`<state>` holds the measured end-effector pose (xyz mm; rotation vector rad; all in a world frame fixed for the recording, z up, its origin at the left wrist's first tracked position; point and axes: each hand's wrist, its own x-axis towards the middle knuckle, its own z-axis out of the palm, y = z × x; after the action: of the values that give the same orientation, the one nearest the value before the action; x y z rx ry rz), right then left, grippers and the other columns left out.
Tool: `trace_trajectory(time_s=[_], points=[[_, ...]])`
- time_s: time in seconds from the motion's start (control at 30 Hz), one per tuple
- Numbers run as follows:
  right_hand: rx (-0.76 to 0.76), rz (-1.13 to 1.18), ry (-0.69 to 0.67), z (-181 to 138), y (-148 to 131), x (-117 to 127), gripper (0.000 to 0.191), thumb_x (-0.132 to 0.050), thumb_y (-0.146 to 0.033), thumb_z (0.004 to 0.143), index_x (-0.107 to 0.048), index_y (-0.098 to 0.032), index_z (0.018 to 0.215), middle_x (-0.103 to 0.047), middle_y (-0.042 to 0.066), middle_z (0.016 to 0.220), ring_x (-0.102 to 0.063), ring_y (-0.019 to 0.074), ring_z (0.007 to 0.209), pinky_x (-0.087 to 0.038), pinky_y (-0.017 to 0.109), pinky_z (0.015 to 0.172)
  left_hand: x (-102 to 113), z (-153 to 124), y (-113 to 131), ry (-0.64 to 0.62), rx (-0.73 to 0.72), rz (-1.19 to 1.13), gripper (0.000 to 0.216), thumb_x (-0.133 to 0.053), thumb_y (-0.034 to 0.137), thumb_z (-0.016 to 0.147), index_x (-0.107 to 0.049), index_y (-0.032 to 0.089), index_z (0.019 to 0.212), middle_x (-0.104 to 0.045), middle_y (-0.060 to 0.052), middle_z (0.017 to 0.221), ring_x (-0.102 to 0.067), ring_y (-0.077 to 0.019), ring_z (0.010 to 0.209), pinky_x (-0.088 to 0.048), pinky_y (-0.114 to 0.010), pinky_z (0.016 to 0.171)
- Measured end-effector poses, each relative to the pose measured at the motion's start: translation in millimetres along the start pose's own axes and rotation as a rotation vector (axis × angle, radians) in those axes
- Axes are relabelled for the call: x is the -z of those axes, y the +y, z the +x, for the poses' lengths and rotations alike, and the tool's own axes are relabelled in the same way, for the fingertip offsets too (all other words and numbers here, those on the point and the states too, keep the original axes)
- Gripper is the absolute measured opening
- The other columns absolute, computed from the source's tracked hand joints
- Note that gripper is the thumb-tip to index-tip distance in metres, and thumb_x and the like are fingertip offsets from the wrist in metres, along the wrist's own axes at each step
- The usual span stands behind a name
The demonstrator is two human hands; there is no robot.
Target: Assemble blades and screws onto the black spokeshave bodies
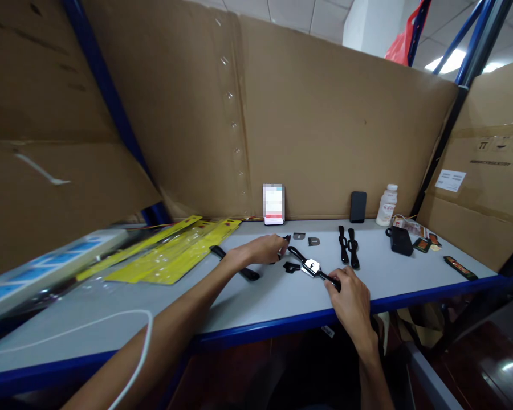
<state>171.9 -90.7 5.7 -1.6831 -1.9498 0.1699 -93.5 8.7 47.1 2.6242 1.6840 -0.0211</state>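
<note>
Fingers (281,245) of the left hand (263,250) pinch one handle of the spokeshave (311,266). The right hand (351,296) grips the other handle. The tool rests on the table (282,310), beside a black part (289,267).

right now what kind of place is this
Likely a warehouse packing station: a blue-edged bench walled by large cardboard sheets, yellow packaging stacked on it, and a black two-handled tool among loose parts.

Tall cardboard sheets (325,125) wall in the grey tabletop (282,304) (blue-edged), with blue steel uprights (106,91) between them. Above, white ceiling tiles (299,14) and a lit panel (451,61); below, glossy dark floor (496,364).
</note>
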Motion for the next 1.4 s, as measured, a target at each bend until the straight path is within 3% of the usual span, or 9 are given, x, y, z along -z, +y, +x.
trace_trajectory(time_s=[0.13,0.27,0.47,0.67,0.93,1.13,1.4], points=[[-0.016,0.009,0.008,1.6,-1.8,-0.7,0.012,-0.061,-0.029,0.094,-0.071,-0.026,0.101,-0.067,0.001,0.109,-0.067,0.0164,0.087,-0.040,0.027,0.072,4.1,-1.1,7.6,0.014,0.020,-0.019,0.025,-0.056,0.006,0.075,-0.073,0.019,0.088,-0.070,-0.009,0.085,-0.060,-0.0197,0.072,-0.040,-0.028,0.066],[-0.023,0.013,0.008,2.7,-0.1,-2.0,0.013,-0.060,-0.029,0.094,-0.071,-0.026,0.100,-0.067,0.002,0.109,-0.067,0.0157,0.087,-0.040,0.026,0.071,12.6,-5.2,18.5,0.084,0.005,0.004,0.015,-0.059,0.012,0.081,-0.071,0.018,0.088,-0.069,-0.012,0.096,-0.061,-0.0204,0.079,-0.038,-0.027,0.066],[-0.013,0.040,0.018,2.8,2.1,-4.0,0.010,-0.062,-0.029,0.093,-0.070,-0.027,0.099,-0.067,0.000,0.108,-0.067,0.0161,0.086,-0.038,0.027,0.069,18.2,-12.7,43.0,-0.022,-0.089,-0.067,0.013,-0.066,0.027,0.082,-0.071,0.022,0.093,-0.070,-0.005,0.085,-0.059,-0.0191,0.072,-0.035,-0.027,0.061],[-0.008,0.049,0.010,3.8,3.5,-2.9,0.010,-0.064,-0.030,0.092,-0.071,-0.027,0.098,-0.068,0.001,0.105,-0.066,0.0167,0.086,-0.038,0.027,0.070,5.7,-7.9,52.7,0.182,-0.238,-0.091,0.047,-0.072,0.028,0.081,-0.062,0.021,0.126,-0.062,-0.011,0.128,-0.058,-0.0275,0.111,-0.043,-0.031,0.081],[0.069,0.164,-0.047,5.7,20.8,3.2,0.010,-0.064,-0.027,0.090,-0.072,-0.028,0.094,-0.067,-0.001,0.098,-0.065,0.0171,0.088,-0.042,0.027,0.077,-5.6,-0.5,57.0,0.196,-0.388,-0.100,0.027,-0.070,0.026,0.086,-0.071,0.024,0.113,-0.067,-0.007,0.104,-0.058,-0.0266,0.104,-0.042,-0.032,0.083],[0.104,0.128,0.032,9.1,29.9,1.6,0.014,-0.064,-0.025,0.089,-0.075,-0.027,0.099,-0.068,0.004,0.104,-0.061,0.0233,0.104,-0.043,0.033,0.094,-12.4,1.8,60.6,0.213,-0.444,-0.161,0.030,-0.068,0.026,0.088,-0.069,0.023,0.118,-0.069,-0.006,0.107,-0.060,-0.0244,0.101,-0.042,-0.033,0.086],[0.137,0.092,0.013,9.1,26.4,-2.7,0.021,-0.060,-0.028,0.094,-0.075,-0.027,0.108,-0.068,0.005,0.103,-0.061,0.0227,0.101,-0.045,0.033,0.090,-11.7,1.9,62.8,0.162,-0.421,-0.170,0.031,-0.068,0.019,0.087,-0.067,0.021,0.117,-0.068,-0.007,0.109,-0.059,-0.0250,0.106,-0.045,-0.033,0.087]])
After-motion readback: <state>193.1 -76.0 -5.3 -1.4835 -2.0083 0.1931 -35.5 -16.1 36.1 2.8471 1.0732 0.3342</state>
